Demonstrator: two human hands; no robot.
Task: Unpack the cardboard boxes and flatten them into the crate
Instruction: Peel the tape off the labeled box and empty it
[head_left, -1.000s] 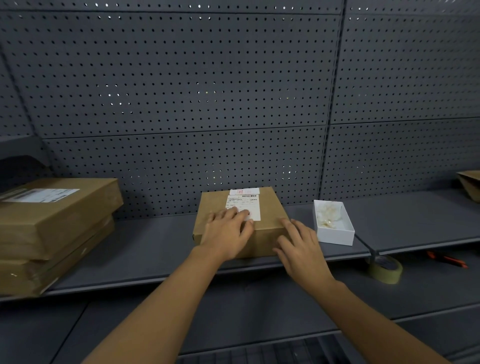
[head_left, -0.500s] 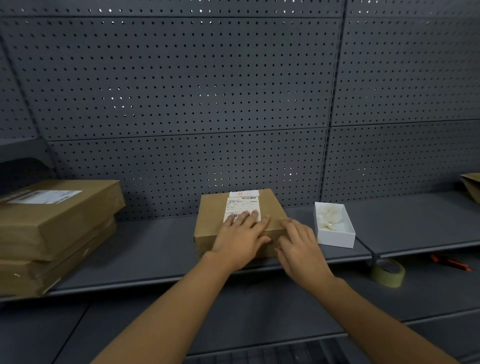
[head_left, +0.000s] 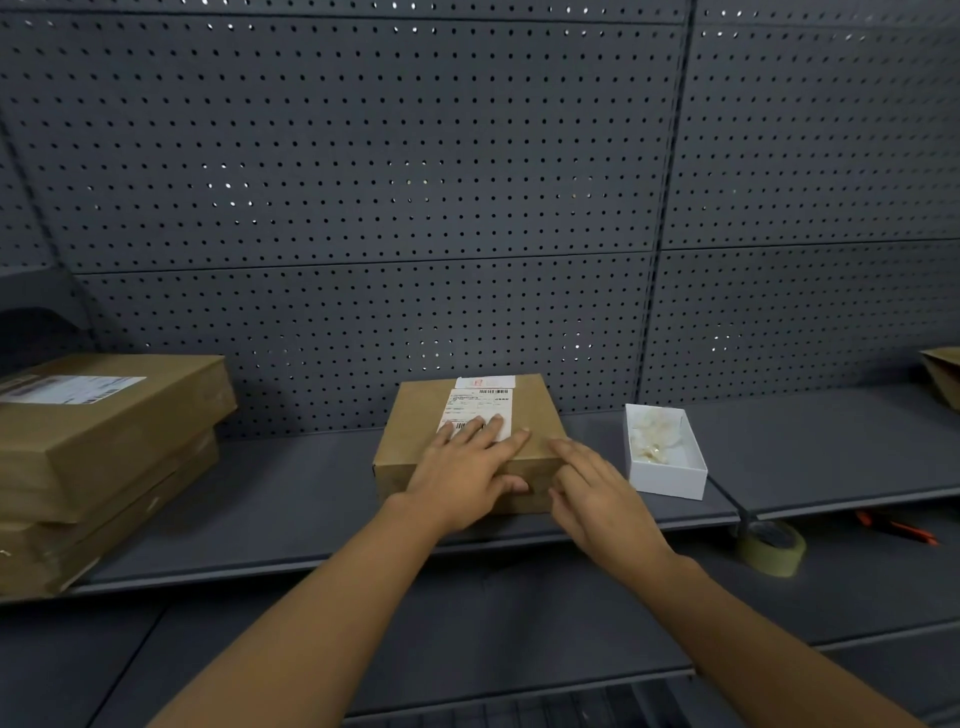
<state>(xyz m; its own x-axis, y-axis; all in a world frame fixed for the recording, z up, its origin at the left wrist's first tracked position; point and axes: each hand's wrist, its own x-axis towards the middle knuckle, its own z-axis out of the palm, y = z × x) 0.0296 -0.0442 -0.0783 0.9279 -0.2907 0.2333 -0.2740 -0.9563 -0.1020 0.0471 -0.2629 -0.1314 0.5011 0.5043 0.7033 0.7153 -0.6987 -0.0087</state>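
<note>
Left hand (head_left: 462, 470) flat, fingers straight, atop closed brown rectangular cardboard box (head_left: 415, 441) at grey metal shelf (head_left: 291, 499) centre. Right hand (head_left: 597, 493) relaxed, unclenched, touching box's right front corner. White open carton (head_left: 670, 478) just right.

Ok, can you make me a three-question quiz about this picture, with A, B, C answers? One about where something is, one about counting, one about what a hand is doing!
1. Where is the white box?
A. right of the middle box
B. on the stacked boxes
C. on the tape roll

2. How many boxes are in the left stack?
A. five
B. two
C. none

3. What is the left hand doing?
A. holding the tape roll
B. lying flat on the middle box
C. making a fist in the air

Answers: 1 A, it sits on the shelf to that box's right. 2 B, one box lies on another. 3 B, its straight fingers reach onto the label.
</note>
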